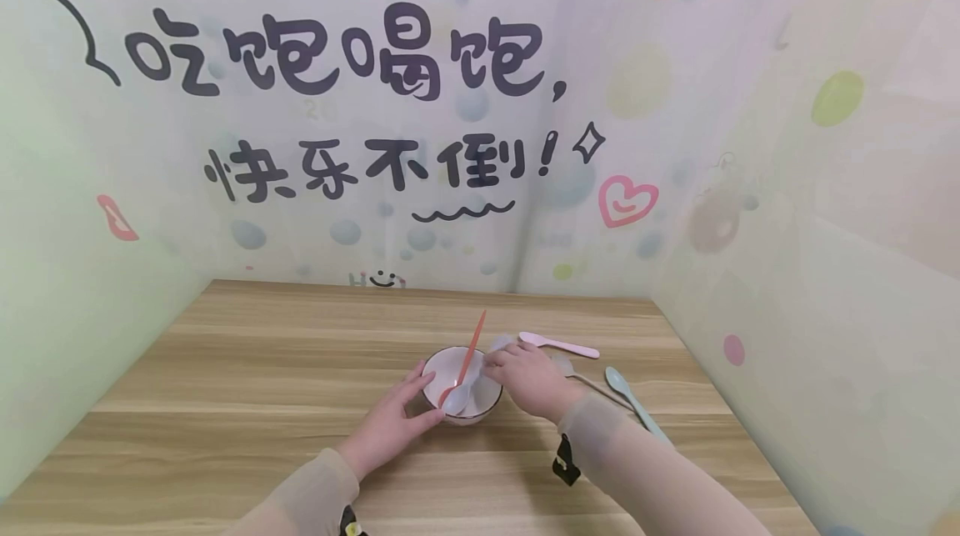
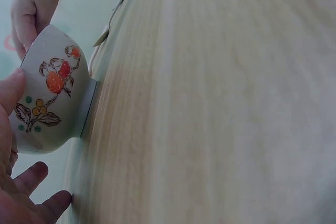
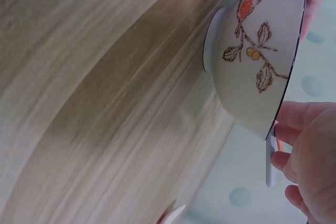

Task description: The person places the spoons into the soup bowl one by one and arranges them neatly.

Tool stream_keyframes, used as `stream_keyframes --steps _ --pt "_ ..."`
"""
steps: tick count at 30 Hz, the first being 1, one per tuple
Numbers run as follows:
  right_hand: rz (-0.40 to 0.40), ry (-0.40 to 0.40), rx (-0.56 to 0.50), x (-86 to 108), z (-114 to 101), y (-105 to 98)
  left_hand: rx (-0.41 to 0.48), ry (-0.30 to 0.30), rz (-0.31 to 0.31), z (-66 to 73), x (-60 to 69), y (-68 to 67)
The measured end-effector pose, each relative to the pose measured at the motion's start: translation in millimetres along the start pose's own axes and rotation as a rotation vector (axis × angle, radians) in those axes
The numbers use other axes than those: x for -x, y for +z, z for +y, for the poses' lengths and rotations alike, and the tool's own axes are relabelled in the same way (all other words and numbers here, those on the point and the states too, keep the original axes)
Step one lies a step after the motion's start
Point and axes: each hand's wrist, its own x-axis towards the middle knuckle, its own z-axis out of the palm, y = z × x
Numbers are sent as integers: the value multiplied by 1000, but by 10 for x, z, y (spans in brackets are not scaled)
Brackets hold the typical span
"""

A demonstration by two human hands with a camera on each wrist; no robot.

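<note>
A white bowl point(image 1: 491, 404) with a dark rim stands upright on the table; its outside carries painted orange fruit and leaves, seen in both wrist views. My left hand point(image 1: 392, 422) holds the bowl's left side, thumb at the near edge and fingers along the rim. Inside the bowl leans an orange spoon point(image 1: 472, 353), its handle rising past the far rim. A pale grey spoon point(image 1: 456, 399) also has its head in the bowl. At the right rim, my right hand point(image 1: 536, 378) pinches this spoon's handle point(image 3: 271, 166), which the fingers partly hide.
Right of the bowl, a pink spoon point(image 1: 562, 345), a beige-grey spoon point(image 1: 596, 386) and a pale blue-green spoon point(image 1: 636, 403) lie on the wooden table point(image 1: 247, 403). Printed walls point(image 1: 480, 252) close off the back and both sides.
</note>
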Motion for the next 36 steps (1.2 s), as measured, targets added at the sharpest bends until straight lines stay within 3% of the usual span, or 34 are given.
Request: stream_keyframes --steps 5,23,29,36 --pt "-23 -1 -47 -32 2 -11 -4 25 7 1 6 -2" --pt "-56 -18 -73 -102 17 -6 -7 1 3 -34 -6 8" --pt "-46 49 -154 -70 23 4 -12 14 3 -40 -1 5" --pt "60 184 -287 22 61 78 -19 19 10 -43 0 11"
